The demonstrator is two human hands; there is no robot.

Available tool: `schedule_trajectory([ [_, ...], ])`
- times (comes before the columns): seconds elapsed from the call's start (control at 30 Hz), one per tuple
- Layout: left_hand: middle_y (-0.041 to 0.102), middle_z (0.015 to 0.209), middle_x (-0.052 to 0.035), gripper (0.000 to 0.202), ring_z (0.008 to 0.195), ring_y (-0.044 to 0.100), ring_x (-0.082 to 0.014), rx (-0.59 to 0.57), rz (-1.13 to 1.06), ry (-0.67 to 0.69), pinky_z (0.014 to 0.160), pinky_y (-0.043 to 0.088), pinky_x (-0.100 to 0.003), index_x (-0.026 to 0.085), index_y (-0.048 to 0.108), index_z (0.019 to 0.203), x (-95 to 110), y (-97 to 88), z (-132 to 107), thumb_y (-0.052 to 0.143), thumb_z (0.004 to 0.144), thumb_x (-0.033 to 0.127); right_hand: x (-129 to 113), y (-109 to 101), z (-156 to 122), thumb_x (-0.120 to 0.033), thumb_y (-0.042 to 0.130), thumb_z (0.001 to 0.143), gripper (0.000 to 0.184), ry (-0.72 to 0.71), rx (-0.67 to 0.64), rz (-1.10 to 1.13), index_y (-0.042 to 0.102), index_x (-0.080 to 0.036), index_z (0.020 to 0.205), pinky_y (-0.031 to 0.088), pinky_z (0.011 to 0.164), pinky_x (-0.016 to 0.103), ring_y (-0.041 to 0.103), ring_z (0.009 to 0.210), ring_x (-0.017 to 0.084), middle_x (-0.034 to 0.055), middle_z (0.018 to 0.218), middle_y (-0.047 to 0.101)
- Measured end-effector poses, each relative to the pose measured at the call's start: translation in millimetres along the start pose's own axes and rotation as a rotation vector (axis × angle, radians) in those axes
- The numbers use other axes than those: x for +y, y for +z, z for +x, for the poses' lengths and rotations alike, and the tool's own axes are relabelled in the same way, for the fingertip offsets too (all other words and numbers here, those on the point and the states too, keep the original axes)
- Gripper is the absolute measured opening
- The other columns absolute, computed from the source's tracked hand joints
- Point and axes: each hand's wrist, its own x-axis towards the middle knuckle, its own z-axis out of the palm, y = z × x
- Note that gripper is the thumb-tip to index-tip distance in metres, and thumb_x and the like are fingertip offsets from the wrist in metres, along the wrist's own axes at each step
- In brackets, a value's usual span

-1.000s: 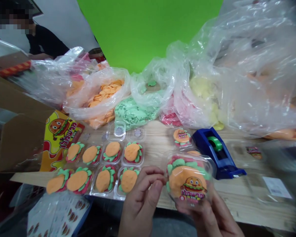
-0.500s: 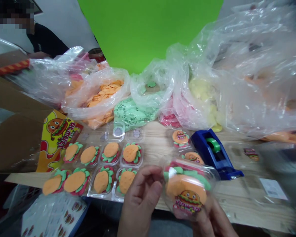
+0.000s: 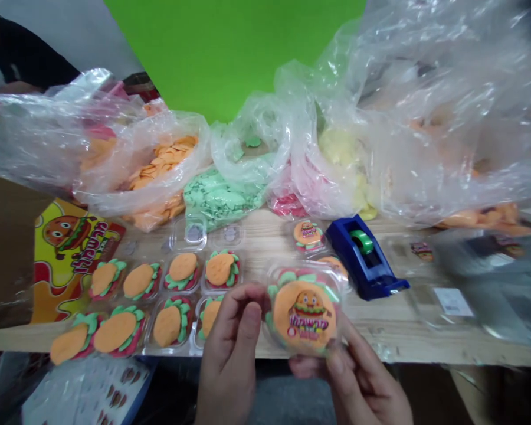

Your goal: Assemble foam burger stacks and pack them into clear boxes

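Note:
In front of me, above the table's front edge, is a clear plastic box (image 3: 305, 313) with a burger-shaped candy inside and a cartoon burger label on its lid. My right hand (image 3: 358, 372) grips its lower right edge between thumb and fingers. At the left edge of the box, my left hand (image 3: 232, 342) is closed, with fingers curled and fingertips against the plastic. Behind the held box, two labelled boxes stand near a blue tape dispenser (image 3: 367, 257); one labelled box (image 3: 308, 235) shows fully, the other is partly covered.
Several unlabelled burger candies (image 3: 141, 280) sit in clear boxes in two rows at left, beside a yellow printed card (image 3: 71, 260). Plastic bags of orange pieces (image 3: 163, 162), green pieces (image 3: 225, 192) and pink pieces line the back. Clear lids (image 3: 429, 295) lie right. A label sheet (image 3: 84, 389) hangs below the table.
The held box has tilted so its lid faces me more squarely. Both hands are still at it. My view has swung to the right, shifting the table leftward.

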Motion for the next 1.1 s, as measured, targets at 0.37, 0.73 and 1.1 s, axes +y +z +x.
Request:
schedule_trajectory([
  [0.37, 0.06, 0.088, -0.0003, 0.005, 0.087, 0.056, -0.0113, -0.124, 0.085, 0.21, 0.077, 0.046, -0.016, 0.025, 0.069, 0.079, 4, -0.2, -11, 0.066, 0.078, 0.029, -2, -12, 8, -0.021, 0.06, 0.086, 0.037, 0.015, -0.119, 0.062, 0.059, -0.035, 0.12, 0.059, 0.074, 0.025, 0.073, 0.074, 0.016, 0.005, 0.082, 0.077],
  [0.73, 0.058, 0.096, 0.0003, 0.006, 0.096, 0.053, -0.0118, -0.021, 0.2, 0.224, 0.086, 0.041, -0.017, 0.025, 0.069, 0.078, -2, 5.1, -14, 0.064, 0.08, 0.027, -11, 6, 6, -0.018, 0.058, 0.087, 0.037, -0.057, -0.12, 0.056, 0.059, -0.036, 0.119, 0.061, 0.069, 0.03, 0.073, 0.071, 0.017, 0.0009, 0.082, 0.077],
  [1.1, 0.055, 0.092, 0.0027, 0.012, 0.087, 0.051, -0.0101, -0.068, 0.237, 0.27, 0.083, 0.04, -0.018, 0.022, 0.061, 0.069, -1, 8.2, -18, 0.062, 0.081, 0.023, -21, 13, 10, -0.011, 0.062, 0.081, 0.029, -0.076, -0.077, -0.068, 0.063, -0.029, 0.104, 0.058, 0.065, 0.015, 0.072, 0.064, 0.009, -0.0034, 0.074, 0.076],
])
